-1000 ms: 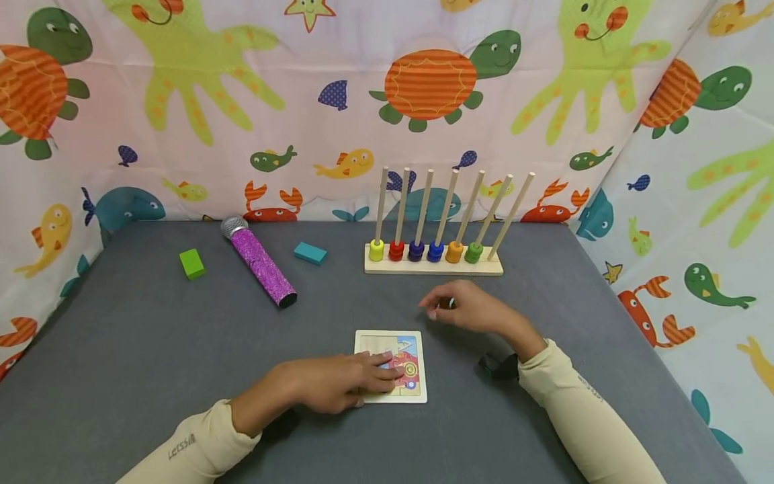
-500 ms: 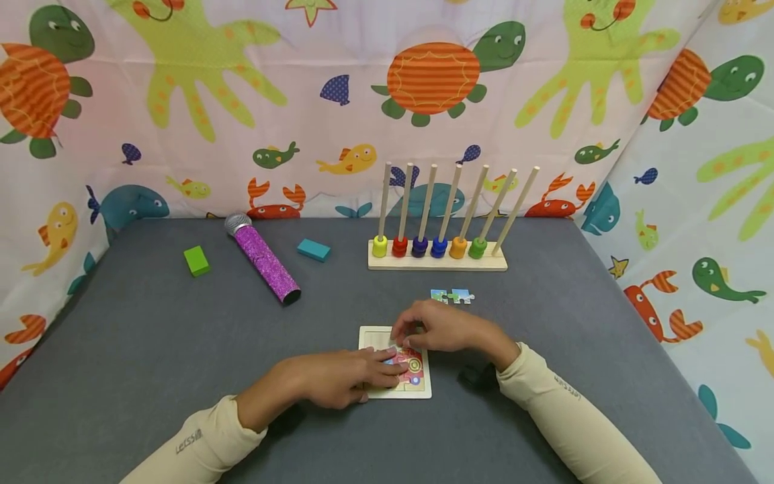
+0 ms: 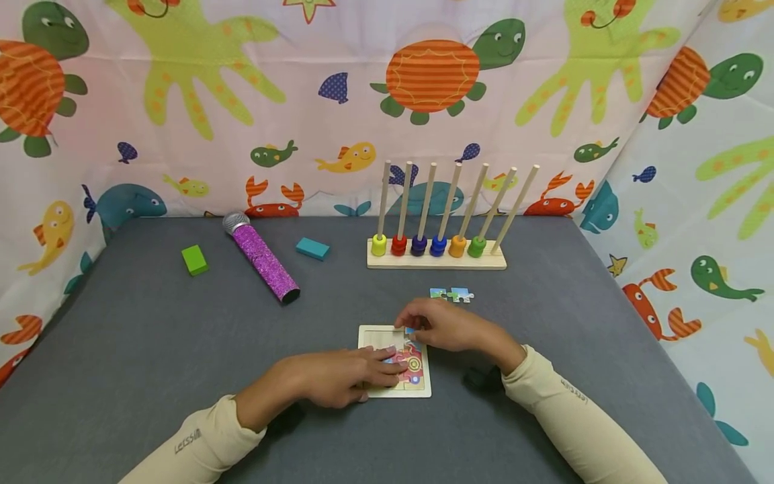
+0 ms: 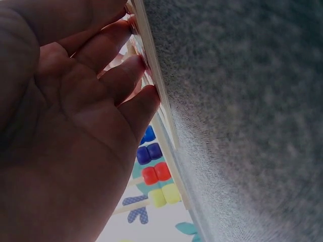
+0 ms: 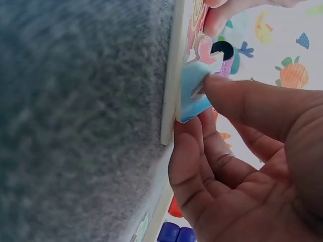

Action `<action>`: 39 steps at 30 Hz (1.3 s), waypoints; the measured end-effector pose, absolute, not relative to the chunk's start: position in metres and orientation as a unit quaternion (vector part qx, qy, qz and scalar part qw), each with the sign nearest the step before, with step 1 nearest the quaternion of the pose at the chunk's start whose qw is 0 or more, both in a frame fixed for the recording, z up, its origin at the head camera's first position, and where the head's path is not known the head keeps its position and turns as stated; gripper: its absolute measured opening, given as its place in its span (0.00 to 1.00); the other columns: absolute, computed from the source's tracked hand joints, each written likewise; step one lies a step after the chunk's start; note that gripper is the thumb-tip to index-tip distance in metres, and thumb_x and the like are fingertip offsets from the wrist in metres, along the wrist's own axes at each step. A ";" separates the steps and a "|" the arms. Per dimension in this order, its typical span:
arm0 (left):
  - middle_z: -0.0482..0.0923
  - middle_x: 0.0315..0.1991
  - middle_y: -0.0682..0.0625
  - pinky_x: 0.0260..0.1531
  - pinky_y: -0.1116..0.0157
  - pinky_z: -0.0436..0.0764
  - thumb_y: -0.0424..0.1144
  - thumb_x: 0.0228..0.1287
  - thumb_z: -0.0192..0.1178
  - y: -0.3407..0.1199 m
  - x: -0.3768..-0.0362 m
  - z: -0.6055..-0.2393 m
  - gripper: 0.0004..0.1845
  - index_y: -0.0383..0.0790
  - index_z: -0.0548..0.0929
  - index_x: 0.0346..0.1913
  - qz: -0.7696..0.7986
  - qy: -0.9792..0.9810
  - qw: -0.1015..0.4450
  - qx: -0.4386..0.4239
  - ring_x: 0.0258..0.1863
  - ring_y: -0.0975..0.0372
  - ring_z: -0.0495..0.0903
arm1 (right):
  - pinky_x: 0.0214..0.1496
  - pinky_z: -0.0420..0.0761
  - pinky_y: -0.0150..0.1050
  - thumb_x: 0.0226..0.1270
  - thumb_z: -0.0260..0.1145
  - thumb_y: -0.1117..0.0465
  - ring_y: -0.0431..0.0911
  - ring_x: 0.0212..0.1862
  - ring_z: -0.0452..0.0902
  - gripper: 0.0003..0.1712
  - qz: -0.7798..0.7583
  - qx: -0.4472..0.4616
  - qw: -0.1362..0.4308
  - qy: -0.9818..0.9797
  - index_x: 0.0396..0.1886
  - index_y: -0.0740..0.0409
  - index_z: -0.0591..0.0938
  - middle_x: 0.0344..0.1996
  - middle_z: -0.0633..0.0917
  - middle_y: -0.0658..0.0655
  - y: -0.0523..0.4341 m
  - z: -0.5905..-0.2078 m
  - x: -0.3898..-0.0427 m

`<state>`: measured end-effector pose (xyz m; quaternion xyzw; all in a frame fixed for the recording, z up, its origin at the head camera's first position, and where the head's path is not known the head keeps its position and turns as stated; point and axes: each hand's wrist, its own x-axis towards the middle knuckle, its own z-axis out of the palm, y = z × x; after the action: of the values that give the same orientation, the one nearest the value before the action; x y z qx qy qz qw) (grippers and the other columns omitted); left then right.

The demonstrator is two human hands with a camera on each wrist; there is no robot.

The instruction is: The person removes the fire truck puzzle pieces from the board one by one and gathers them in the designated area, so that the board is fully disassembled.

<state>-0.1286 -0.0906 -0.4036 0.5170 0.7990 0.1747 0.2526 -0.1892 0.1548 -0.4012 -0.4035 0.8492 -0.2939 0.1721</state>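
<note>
A wooden jigsaw puzzle board (image 3: pixel 365 336) with a pale rim lies on the table, its red and blue picture partly covered by hands. My left hand (image 3: pixel 338 378) rests on its lower left part, fingers stretched over the picture. In the left wrist view those fingertips touch the pieces. At the upper right corner, my right hand (image 3: pixel 447 324) pinches a blue puzzle piece (image 5: pixel 194 91) with some pink on it. The right wrist view shows this piece tilted up from the board, thumb on its face. Two loose puzzle pieces (image 3: pixel 461 295) lie just beyond the right hand.
Behind the loose pieces stands a wooden peg rack (image 3: pixel 435 263) with coloured beads on upright rods. To the left lie a purple glitter microphone (image 3: pixel 266 263), a teal block (image 3: pixel 312 249) and a green block (image 3: pixel 195 260). A patterned sheet hangs behind the grey table (image 3: pixel 151 336).
My right hand has come back from the far side onto the board's upper right corner, leaving two loose pieces uncovered, and now pinches a corner piece. The left hand stays on the board.
</note>
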 end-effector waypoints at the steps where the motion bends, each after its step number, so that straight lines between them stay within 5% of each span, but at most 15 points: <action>1: 0.57 0.74 0.56 0.69 0.55 0.55 0.28 0.66 0.58 -0.091 -0.129 -0.403 0.29 0.44 0.70 0.70 0.176 0.799 0.253 0.517 0.74 0.57 0.48 | 0.42 0.78 0.40 0.64 0.64 0.72 0.41 0.39 0.75 0.13 -0.291 -0.403 0.172 0.850 0.47 0.58 0.84 0.38 0.82 0.51 0.155 -0.401 -0.189; 12: 0.56 0.74 0.57 0.68 0.55 0.57 0.28 0.67 0.57 -0.094 -0.127 -0.404 0.29 0.45 0.69 0.71 0.181 0.798 0.260 0.513 0.75 0.58 0.48 | 0.40 0.77 0.40 0.66 0.60 0.74 0.42 0.38 0.75 0.16 -0.318 -0.437 0.162 0.825 0.49 0.58 0.86 0.41 0.83 0.51 0.164 -0.402 -0.189; 18: 0.56 0.74 0.57 0.68 0.55 0.57 0.28 0.68 0.57 -0.094 -0.126 -0.405 0.29 0.45 0.68 0.71 0.184 0.799 0.259 0.511 0.75 0.58 0.47 | 0.40 0.79 0.40 0.70 0.59 0.71 0.43 0.40 0.78 0.14 -0.376 -0.376 0.176 0.828 0.52 0.60 0.84 0.46 0.84 0.53 0.176 -0.396 -0.194; 31: 0.56 0.74 0.56 0.69 0.54 0.56 0.27 0.67 0.57 -0.093 -0.126 -0.406 0.30 0.44 0.68 0.71 0.185 0.795 0.256 0.517 0.75 0.56 0.47 | 0.38 0.78 0.39 0.67 0.61 0.72 0.47 0.36 0.77 0.11 -0.358 -0.254 0.112 0.891 0.46 0.65 0.84 0.36 0.85 0.55 0.253 -0.389 -0.225; 39: 0.55 0.75 0.55 0.69 0.54 0.53 0.26 0.67 0.57 -0.093 -0.128 -0.405 0.30 0.43 0.68 0.71 0.192 0.792 0.260 0.518 0.75 0.57 0.46 | 0.40 0.77 0.37 0.66 0.62 0.72 0.47 0.39 0.77 0.10 -0.355 -0.214 0.100 0.904 0.43 0.64 0.86 0.39 0.86 0.57 0.282 -0.392 -0.239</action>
<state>-0.1277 -0.0926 -0.4048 0.5176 0.7923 0.1921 0.2596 -0.2394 0.2818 -0.3924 -0.2141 0.9043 -0.3553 0.1004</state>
